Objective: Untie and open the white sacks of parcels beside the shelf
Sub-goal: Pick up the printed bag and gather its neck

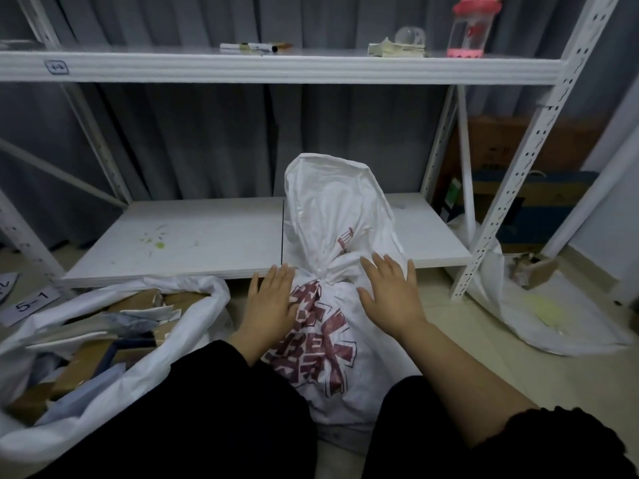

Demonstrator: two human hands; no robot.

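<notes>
From the head view, a tied white sack (332, 354) with red print stood on the floor between the person's knees, its knot (321, 271) still drawn tight and the loose neck standing up above it. The left grip (273, 302) lay flat against the sack just left of the knot, fingers straight and holding nothing. The right grip (390, 292) rested likewise just right of the knot, fingers spread and open. Directly behind the tied sack ran the lower board (193, 236) of a white metal shelf, which the sack's neck leaned against. To the left of the tied sack, an already opened white sack (188, 344) showed brown and pale parcels (93, 354) inside. Well to the right of the tied sack, past the shelf's upright, another white sack (553, 319) lay slumped on the floor. High above the tied sack, the upper board (276, 65) carried a marker pen (249, 47) and a pink bottle (472, 25).
</notes>
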